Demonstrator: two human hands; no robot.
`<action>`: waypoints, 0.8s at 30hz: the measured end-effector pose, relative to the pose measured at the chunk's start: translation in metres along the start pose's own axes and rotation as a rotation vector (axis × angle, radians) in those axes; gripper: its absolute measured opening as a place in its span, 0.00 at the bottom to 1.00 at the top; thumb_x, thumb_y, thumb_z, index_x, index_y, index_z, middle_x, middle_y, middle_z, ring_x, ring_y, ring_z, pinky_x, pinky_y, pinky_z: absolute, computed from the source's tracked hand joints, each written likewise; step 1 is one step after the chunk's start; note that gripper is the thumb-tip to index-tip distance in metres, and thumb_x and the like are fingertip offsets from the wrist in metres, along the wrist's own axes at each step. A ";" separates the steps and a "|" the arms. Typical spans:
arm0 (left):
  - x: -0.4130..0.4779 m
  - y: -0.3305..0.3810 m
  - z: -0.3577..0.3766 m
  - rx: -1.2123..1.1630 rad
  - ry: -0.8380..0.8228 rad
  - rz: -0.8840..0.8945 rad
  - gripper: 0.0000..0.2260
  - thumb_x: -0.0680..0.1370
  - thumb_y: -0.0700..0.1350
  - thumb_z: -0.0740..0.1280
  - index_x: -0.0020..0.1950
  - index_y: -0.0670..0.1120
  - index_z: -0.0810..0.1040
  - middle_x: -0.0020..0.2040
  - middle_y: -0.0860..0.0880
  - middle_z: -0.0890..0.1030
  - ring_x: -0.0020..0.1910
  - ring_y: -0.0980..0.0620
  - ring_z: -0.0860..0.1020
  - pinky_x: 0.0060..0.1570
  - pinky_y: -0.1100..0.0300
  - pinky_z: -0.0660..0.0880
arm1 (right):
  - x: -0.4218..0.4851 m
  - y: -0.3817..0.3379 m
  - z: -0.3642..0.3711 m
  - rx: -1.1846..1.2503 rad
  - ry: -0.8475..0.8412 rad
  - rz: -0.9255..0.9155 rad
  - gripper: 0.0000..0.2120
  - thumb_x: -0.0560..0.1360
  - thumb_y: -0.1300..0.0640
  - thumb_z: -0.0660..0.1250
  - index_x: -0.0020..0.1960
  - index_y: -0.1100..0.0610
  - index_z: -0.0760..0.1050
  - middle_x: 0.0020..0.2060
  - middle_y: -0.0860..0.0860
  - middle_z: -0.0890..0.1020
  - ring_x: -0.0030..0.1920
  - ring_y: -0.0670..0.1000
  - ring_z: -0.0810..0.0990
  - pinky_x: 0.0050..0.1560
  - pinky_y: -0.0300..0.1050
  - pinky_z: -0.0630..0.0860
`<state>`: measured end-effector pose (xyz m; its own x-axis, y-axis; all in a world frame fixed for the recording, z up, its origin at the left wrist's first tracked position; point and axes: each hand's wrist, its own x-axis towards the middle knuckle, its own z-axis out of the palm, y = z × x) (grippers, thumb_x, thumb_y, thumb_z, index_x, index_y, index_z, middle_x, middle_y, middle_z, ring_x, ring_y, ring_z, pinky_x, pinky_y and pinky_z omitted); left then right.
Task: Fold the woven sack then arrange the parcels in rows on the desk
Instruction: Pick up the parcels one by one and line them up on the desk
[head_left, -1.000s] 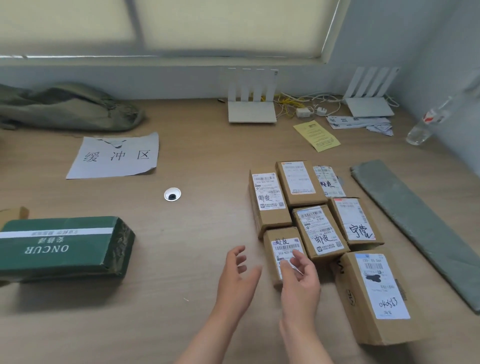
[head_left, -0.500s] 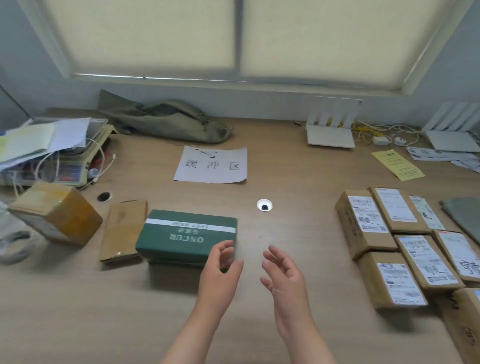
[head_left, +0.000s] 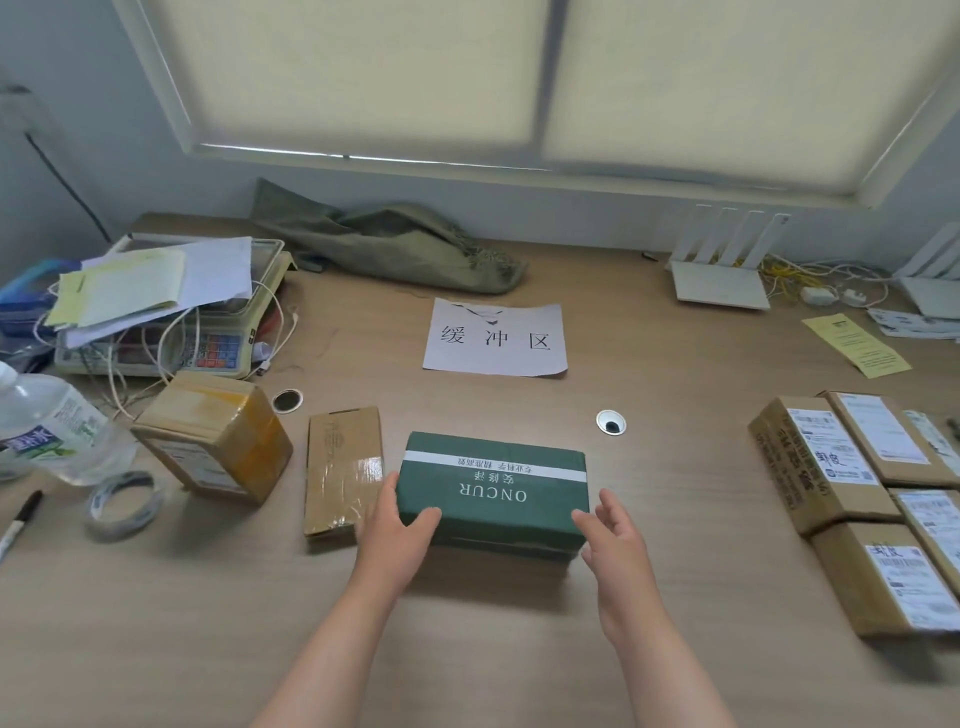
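Observation:
A green parcel (head_left: 493, 488) marked ONCUR lies in the middle of the desk (head_left: 208, 613). My left hand (head_left: 397, 530) touches its left end, thumb on the top near edge. My right hand (head_left: 615, 535) is at its right end, fingers apart, touching or nearly touching the corner. A flat brown parcel (head_left: 340, 467) lies just left of it, and a taped brown box (head_left: 218, 436) further left. Several labelled brown parcels (head_left: 831, 467) sit in rows at the right edge. A crumpled olive woven sack (head_left: 395, 244) lies by the back wall.
A printed paper sign (head_left: 493, 338) lies behind the green parcel. A scale with papers and cables (head_left: 156, 312), a water bottle (head_left: 47, 426), a tape roll (head_left: 124, 504) and a marker (head_left: 18, 525) crowd the left. Two white routers (head_left: 722, 270) and a yellow slip (head_left: 857, 345) stand at back right.
The view swung left, away from the parcel rows. Both hands moved forward from open air onto the two ends of the green parcel.

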<state>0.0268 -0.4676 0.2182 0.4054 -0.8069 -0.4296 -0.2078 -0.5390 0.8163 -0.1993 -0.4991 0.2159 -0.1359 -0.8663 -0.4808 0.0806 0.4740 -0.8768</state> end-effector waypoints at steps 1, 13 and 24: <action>0.004 -0.005 0.000 -0.016 -0.030 -0.042 0.28 0.66 0.60 0.66 0.66 0.70 0.66 0.68 0.56 0.74 0.71 0.44 0.67 0.71 0.41 0.67 | 0.002 0.002 0.001 -0.003 0.000 0.011 0.31 0.80 0.62 0.66 0.80 0.54 0.59 0.77 0.52 0.66 0.76 0.51 0.67 0.75 0.52 0.65; -0.035 -0.030 0.010 -0.386 0.021 -0.167 0.18 0.69 0.66 0.63 0.55 0.59 0.73 0.60 0.46 0.77 0.58 0.48 0.78 0.62 0.42 0.77 | -0.023 0.013 -0.039 -0.067 0.074 0.120 0.15 0.82 0.48 0.60 0.61 0.55 0.79 0.57 0.56 0.83 0.53 0.54 0.81 0.44 0.49 0.78; -0.088 0.006 0.033 -0.592 0.010 -0.046 0.17 0.81 0.53 0.64 0.60 0.40 0.74 0.59 0.36 0.79 0.50 0.48 0.78 0.57 0.42 0.76 | -0.050 -0.019 -0.092 -0.019 0.065 0.009 0.16 0.80 0.45 0.62 0.59 0.55 0.76 0.53 0.54 0.82 0.50 0.52 0.79 0.51 0.52 0.73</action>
<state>-0.0394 -0.4071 0.2482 0.4112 -0.7820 -0.4684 0.3408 -0.3447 0.8747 -0.2851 -0.4498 0.2560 -0.1995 -0.8500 -0.4876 0.0636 0.4853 -0.8720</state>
